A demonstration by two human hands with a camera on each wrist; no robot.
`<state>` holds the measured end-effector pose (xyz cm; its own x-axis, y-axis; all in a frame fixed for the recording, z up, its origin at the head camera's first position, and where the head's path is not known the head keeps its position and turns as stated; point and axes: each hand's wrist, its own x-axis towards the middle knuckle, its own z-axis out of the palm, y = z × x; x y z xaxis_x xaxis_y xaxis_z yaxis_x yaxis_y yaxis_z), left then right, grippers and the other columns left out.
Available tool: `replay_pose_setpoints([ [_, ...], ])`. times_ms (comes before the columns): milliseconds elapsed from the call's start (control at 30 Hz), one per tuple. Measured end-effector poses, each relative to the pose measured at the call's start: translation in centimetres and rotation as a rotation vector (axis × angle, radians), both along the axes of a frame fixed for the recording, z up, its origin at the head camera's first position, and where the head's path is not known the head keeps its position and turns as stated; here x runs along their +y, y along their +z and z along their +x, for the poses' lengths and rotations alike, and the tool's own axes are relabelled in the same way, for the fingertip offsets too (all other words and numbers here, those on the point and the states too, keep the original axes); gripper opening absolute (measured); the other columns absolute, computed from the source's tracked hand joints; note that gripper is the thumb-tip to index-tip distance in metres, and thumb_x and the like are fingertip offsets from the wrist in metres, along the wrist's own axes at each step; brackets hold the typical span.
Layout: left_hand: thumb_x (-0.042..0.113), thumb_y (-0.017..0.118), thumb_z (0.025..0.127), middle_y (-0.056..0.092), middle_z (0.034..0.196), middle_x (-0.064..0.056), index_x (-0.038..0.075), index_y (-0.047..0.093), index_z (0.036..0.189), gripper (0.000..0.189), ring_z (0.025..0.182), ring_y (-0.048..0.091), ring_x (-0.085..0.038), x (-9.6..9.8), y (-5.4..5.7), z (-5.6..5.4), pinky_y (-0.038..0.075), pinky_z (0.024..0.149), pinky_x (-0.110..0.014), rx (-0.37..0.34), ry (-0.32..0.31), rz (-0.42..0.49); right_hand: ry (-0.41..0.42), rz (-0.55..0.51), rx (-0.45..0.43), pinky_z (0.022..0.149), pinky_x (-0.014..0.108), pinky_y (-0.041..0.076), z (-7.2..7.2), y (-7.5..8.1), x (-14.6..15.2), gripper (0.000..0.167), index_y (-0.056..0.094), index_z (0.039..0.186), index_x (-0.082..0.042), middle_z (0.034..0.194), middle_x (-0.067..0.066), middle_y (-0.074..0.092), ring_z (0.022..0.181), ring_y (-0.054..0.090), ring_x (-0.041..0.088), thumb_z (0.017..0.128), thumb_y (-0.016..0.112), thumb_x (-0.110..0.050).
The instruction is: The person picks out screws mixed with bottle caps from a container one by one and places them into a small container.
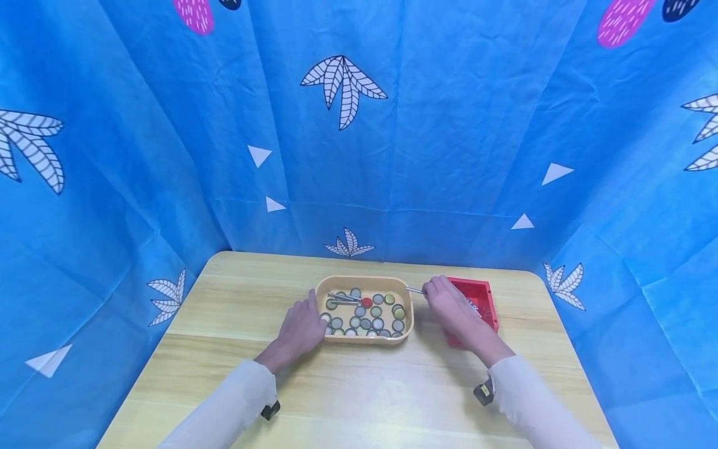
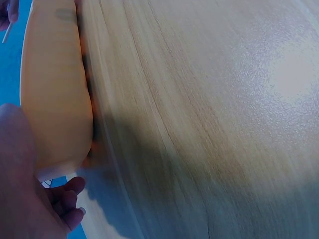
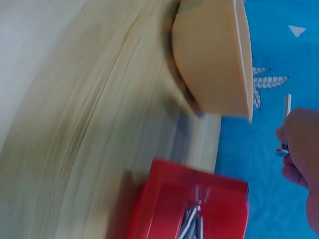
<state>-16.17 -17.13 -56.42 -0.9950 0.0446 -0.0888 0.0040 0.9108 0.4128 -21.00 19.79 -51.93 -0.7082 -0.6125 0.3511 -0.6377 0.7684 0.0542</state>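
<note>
A pale orange tray (image 1: 364, 340) holds several round bottle caps (image 1: 378, 323), one of them red, and a few thin silver rods (image 1: 343, 298) near its left end. My left hand (image 1: 300, 324) grips the tray's left end, its thumb at the near corner; in the left wrist view the other fingers (image 2: 70, 199) curl beside the end wall. My right hand (image 1: 445, 302) pinches a silver metal rod (image 3: 287, 105) with a wider, rounded end (image 3: 282, 151). The rod points left toward the tray's right rim. Beneath that hand is a red bin (image 1: 487, 299) with more silver rods (image 3: 192, 221).
The tray and bin stand side by side on a light wooden table (image 1: 359, 393), with a gap between them. A blue patterned curtain (image 1: 449, 137) surrounds the table's back and sides. A small black device (image 1: 484, 393) sits at each wrist.
</note>
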Motion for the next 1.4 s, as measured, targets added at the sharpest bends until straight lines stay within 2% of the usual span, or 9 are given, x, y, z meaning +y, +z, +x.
replay_pose_setpoints([
  [167,0.028,0.055,0.095,0.057,0.140,-0.027,-0.007,0.015,0.162,0.086,0.124,0.055,-0.039,-0.1,0.2,0.0,0.043,0.114,-0.056,0.006,-0.004,-0.001,-0.035,-0.029,-0.025,0.088,0.034,0.060,0.1,-0.1,1.8,0.032,0.068,0.110,-0.002,0.101,0.009,0.066,0.097,0.060,0.022,0.082,0.084,-0.003],
  [400,0.027,0.055,0.094,0.056,0.141,-0.027,-0.007,0.014,0.162,0.086,0.126,0.055,-0.039,0.1,0.1,0.0,0.042,0.115,-0.057,0.007,-0.005,0.005,-0.052,-0.113,-0.025,0.090,0.039,0.061,0.3,-0.2,4.1,0.023,0.067,0.102,-0.002,0.099,0.011,0.067,0.096,0.062,0.024,0.085,0.081,-0.004],
  [533,0.028,0.055,0.095,0.056,0.141,-0.026,-0.005,0.014,0.163,0.086,0.127,0.055,-0.039,0.1,-0.1,-0.1,0.043,0.114,-0.057,0.004,0.010,0.003,-0.056,-0.094,0.013,0.092,0.042,0.061,0.2,-0.4,5.1,0.021,0.068,0.105,0.002,0.102,0.014,0.069,0.098,0.064,0.028,0.087,0.078,-0.003],
  [667,0.029,0.055,0.095,0.055,0.142,-0.026,-0.005,0.014,0.163,0.086,0.128,0.054,-0.039,0.1,-0.1,-0.2,0.042,0.116,-0.057,-0.010,0.009,-0.003,-0.094,-0.077,0.021,0.091,0.044,0.060,0.3,-0.6,5.9,0.018,0.068,0.105,0.004,0.100,0.016,0.068,0.097,0.064,0.030,0.091,0.074,-0.006],
  [933,0.031,0.054,0.095,0.053,0.147,-0.027,-0.006,0.014,0.163,0.087,0.132,0.052,-0.041,0.0,-0.2,-0.3,0.040,0.119,-0.057,-0.019,0.001,-0.019,-0.128,-0.051,0.009,0.094,0.047,0.060,0.4,-1.2,7.4,0.017,0.068,0.105,0.006,0.100,0.019,0.069,0.099,0.065,0.033,0.091,0.072,-0.003],
  [1400,0.031,0.054,0.095,0.055,0.143,-0.028,-0.006,0.014,0.162,0.086,0.128,0.054,-0.040,0.0,-0.1,-0.3,0.042,0.116,-0.056,-0.017,0.000,-0.015,-0.137,-0.046,0.028,0.087,0.044,0.061,0.5,-2.0,9.1,0.015,0.069,0.103,0.007,0.095,0.020,0.070,0.092,0.065,0.032,0.090,0.069,0.000],
])
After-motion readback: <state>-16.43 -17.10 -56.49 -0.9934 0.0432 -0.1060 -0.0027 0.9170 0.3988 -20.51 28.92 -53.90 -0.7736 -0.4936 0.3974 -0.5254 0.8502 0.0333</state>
